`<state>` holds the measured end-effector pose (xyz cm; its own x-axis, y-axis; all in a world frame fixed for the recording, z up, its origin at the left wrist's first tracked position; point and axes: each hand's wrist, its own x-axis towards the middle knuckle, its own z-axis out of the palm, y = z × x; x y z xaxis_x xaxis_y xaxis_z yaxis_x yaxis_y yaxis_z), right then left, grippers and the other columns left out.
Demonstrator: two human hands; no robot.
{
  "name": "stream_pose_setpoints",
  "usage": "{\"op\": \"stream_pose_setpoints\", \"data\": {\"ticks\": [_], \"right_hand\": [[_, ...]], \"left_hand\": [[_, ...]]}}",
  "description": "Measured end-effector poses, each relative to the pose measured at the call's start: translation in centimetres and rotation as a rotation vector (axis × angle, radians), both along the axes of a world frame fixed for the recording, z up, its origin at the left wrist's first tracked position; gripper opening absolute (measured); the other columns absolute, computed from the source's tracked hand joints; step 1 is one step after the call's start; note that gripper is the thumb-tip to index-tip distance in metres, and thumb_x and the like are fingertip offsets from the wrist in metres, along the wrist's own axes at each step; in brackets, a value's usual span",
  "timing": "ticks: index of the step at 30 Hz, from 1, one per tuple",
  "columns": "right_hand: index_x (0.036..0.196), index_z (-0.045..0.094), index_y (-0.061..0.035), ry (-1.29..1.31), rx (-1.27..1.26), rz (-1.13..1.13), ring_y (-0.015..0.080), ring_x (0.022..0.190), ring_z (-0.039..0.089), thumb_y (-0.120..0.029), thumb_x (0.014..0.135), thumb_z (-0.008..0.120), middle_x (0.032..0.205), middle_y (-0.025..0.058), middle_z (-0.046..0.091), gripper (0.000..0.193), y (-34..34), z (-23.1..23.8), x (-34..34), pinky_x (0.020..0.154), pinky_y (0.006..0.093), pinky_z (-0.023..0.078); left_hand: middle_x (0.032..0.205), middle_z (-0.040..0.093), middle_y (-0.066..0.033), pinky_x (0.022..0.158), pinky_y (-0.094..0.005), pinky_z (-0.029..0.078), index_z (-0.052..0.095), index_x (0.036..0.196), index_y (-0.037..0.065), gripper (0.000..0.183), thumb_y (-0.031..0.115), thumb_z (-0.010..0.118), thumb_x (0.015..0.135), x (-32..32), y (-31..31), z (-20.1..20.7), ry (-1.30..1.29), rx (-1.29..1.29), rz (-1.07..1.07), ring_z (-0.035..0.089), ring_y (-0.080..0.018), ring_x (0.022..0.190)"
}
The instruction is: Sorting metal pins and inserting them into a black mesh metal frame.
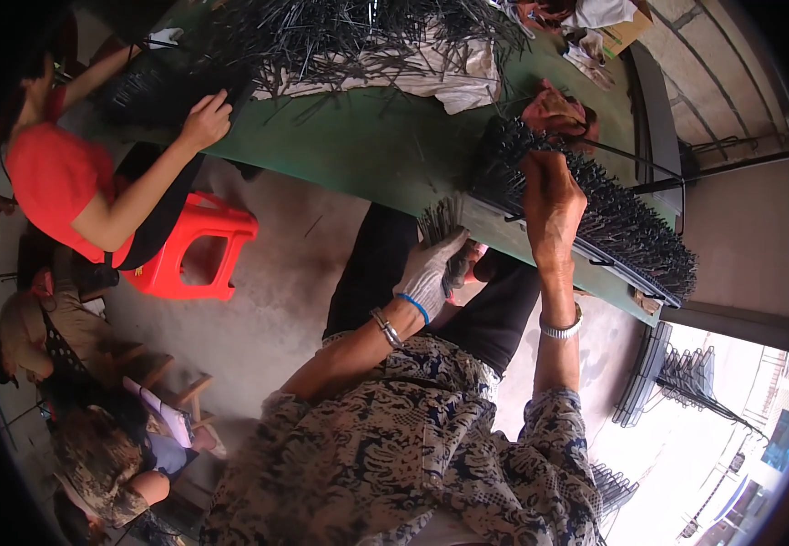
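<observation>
1. Green is our one big table (321, 146).
2. On its right side sits one long row of black sticks (631, 218), thin and packed tight, too many to count.
3. Our bare right hand (554, 205) is at the row, fingers curled in; we cannot tell if it holds anything.
4. Our gloved left hand (426, 278) is closed around one bunch of thin, dark sticks (440, 217), over our lap.

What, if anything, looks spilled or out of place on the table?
The heap of thin dark pieces looks untidy: they lie at all angles, some straying past the pale cloth onto the green tabletop, while the packed dark pieces by the right hand sit close together.
</observation>
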<state>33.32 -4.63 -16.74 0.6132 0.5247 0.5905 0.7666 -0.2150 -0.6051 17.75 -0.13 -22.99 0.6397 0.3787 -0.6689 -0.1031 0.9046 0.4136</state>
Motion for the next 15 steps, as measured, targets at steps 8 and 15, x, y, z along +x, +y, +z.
{"op": "stream_pose_setpoints", "data": {"ticks": [8, 15], "right_hand": [[0.094, 0.064, -0.0053, -0.06, -0.108, 0.052, 0.0163, 0.064, 0.055, -0.003, 0.084, 0.065, 0.076, 0.0078, 0.058, 0.011, -0.1, -1.2, 0.8, 0.06, 0.0279, 0.045], [0.094, 0.067, -0.0128, -0.132, -0.265, -0.025, 0.0275, 0.076, 0.06, -0.012, 0.082, 0.067, 0.087, 0.0091, 0.057, 0.011, 0.8, -0.7, 0.2, 0.064, 0.0363, 0.047]], "left_hand": [[0.072, 0.066, -0.0013, 0.04, -0.0194, 0.043, 0.066, 0.088, 0.006, 0.02, 0.026, 0.067, 0.088, 0.0, -0.4, -0.8, 0.049, 0.08, -0.073, 0.055, -0.0056, 0.049], [0.074, 0.068, -0.0041, 0.041, -0.0198, 0.044, 0.064, 0.089, 0.005, 0.019, 0.024, 0.067, 0.087, 0.2, -0.3, -1.1, -0.004, 0.091, -0.063, 0.059, -0.0077, 0.051]]}}
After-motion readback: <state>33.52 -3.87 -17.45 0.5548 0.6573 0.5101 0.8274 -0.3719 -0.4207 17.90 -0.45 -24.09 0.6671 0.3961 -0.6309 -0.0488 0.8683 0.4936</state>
